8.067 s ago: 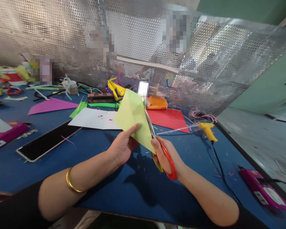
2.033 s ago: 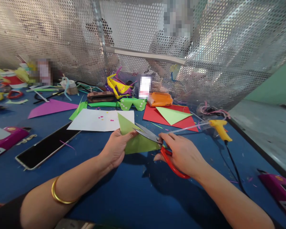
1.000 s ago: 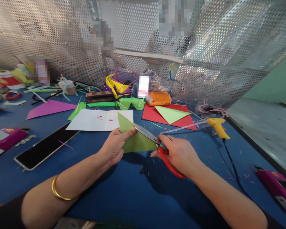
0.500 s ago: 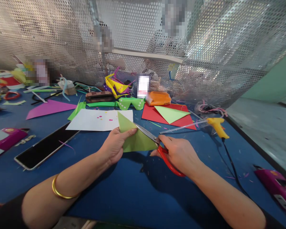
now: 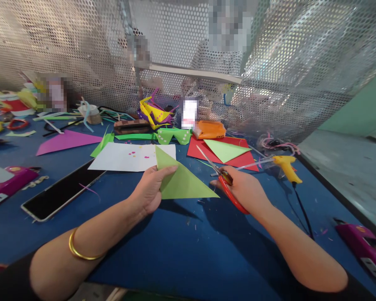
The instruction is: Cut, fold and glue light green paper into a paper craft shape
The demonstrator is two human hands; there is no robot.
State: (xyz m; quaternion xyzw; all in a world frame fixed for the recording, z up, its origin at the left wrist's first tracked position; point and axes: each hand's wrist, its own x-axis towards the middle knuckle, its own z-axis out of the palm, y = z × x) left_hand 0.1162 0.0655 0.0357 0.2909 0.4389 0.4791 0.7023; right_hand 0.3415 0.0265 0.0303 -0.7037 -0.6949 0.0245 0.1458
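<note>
Between thumb and fingers, my left hand pinches the left edge of a light green paper triangle, held up off the table. My right hand grips red-handled scissors to the right of the triangle. The blades point up and to the left, apart from the paper, and look nearly closed. Behind the held triangle lies a white sheet with pink and yellow bits on it. Another pale green triangle rests on red paper beyond the scissors.
A yellow glue gun with a black cord lies at right. Green paper glasses, an orange case and a yellow paper crown sit toward the mesh partition. Leftward are a phone and a purple power strip.
The scissors have moved right and away from the green paper, which they overlapped before. The triangle's right point now shows in full. My left hand has stayed about where it was.
</note>
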